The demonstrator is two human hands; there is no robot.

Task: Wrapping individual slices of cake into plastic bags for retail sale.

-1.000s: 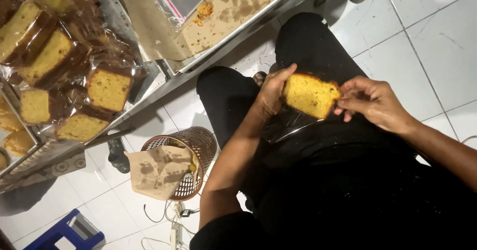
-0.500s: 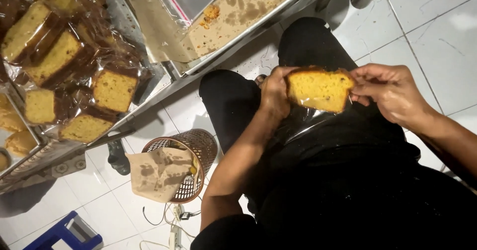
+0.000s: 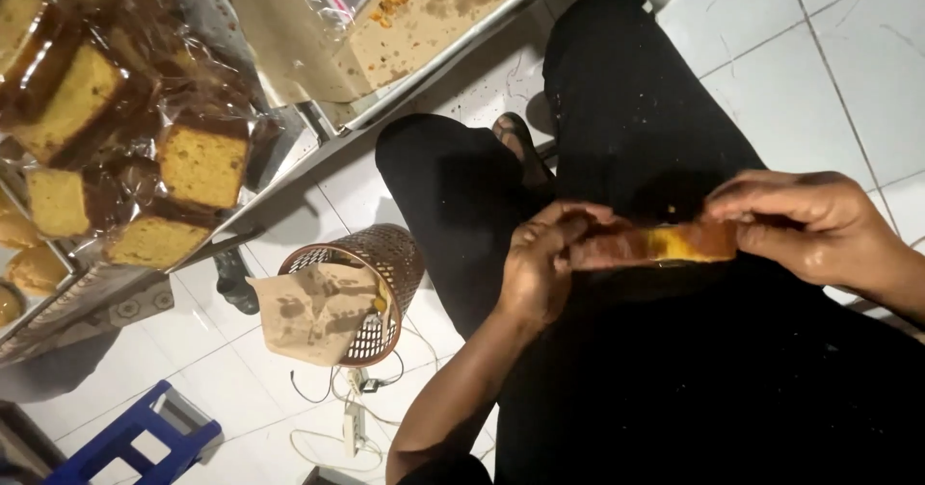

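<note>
A slice of yellow cake (image 3: 665, 244) with a brown crust is held over my lap, seen edge-on, brown crust facing the camera. My left hand (image 3: 540, 263) grips its left end and my right hand (image 3: 809, 223) pinches its right end. I sit in black trousers above a white tiled floor. A clear plastic wrap may be around the slice, but I cannot tell.
Wrapped cake slices (image 3: 198, 162) are piled on a metal shelf at the left. A metal tray (image 3: 438, 71) lined with greasy paper lies at the top. A brown mesh bin (image 3: 381, 263) with crumpled paper stands on the floor, next to a blue stool (image 3: 135, 442) and a power strip (image 3: 355, 418).
The cake slice has been turned from showing its yellow face to lying edge-on, and both hands have come lower toward my lap.
</note>
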